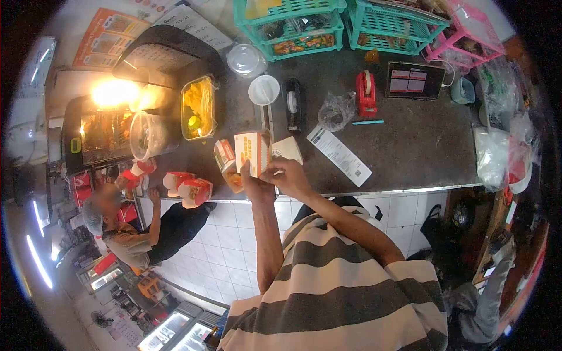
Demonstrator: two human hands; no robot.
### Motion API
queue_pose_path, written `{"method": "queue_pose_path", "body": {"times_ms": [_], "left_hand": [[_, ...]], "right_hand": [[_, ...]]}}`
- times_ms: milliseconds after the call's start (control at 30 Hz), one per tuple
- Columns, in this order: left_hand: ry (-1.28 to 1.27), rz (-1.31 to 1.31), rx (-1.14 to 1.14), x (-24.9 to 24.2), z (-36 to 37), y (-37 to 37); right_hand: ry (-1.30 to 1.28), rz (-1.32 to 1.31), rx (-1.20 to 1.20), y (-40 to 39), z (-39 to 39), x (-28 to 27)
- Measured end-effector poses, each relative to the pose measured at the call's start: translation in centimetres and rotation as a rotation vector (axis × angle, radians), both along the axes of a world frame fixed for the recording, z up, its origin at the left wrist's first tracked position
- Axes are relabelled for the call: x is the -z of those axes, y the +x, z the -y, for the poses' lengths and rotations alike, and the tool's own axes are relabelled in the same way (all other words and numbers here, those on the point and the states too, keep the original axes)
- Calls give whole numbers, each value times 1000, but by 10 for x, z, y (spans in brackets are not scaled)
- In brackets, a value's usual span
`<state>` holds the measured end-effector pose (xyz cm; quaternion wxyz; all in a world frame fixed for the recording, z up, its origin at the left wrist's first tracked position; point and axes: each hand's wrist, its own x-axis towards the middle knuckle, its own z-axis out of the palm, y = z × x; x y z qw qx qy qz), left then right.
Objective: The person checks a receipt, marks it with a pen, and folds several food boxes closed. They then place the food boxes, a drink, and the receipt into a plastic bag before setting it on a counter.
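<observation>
My left hand (256,186) grips a white, orange and red cardboard food box (250,149) from below, just above the counter's front edge. At the box's lower right corner, the fingers of my right hand (290,177) are pinched against its edge. A second printed box (224,153) leans just left of it, with browned food showing at its lower end. Partly hidden behind the held box is a pale printed carton (287,150). To the right, a long paper receipt (339,157) lies on the dark counter.
Behind my hands stand a white cup (263,90), a black tape dispenser (293,105) and a red one (366,96). A tray of yellow food (199,108) sits near a lit warmer (105,134). Filled red-and-white cartons (196,192) line the left edge, near another person (126,240).
</observation>
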<state>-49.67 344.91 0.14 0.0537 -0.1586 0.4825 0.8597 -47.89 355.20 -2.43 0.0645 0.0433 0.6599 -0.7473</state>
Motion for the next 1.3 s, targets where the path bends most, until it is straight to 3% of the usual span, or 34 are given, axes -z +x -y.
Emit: {"method": "queue_pose_path", "body": {"times_ms": [233, 300, 367, 433, 500, 700, 800, 967, 1100, 1167, 1300], "left_hand": [[60, -65, -3, 1, 5, 6], [204, 98, -185, 1, 14, 10], [94, 39, -135, 1, 25, 13], [-13, 56, -63, -6, 25, 16], [-63, 60, -38, -20, 19, 18], [-62, 142, -19, -41, 5, 19], [47, 154, 28, -35, 14, 21], [100, 211, 92, -42, 11, 23], [142, 179, 105, -40, 11, 21], [133, 220, 91, -26, 13, 15], [21, 146, 93, 55, 39, -4]], "right_hand": [[-23, 14, -83, 0, -20, -8], [-78, -2, -31, -9, -40, 0], [-132, -10, 21, -18, -49, -13], [-80, -235, 65, -24, -62, -46], [29, -260, -14, -26, -66, -51], [117, -403, -27, -23, -57, -31], [31, -288, -65, -23, -61, -37], [292, -355, -24, -25, -63, -41], [296, -392, 88, -21, -51, -34], [-46, 41, -66, -19, -50, -15], [-276, 105, -290, -31, -75, 50]]}}
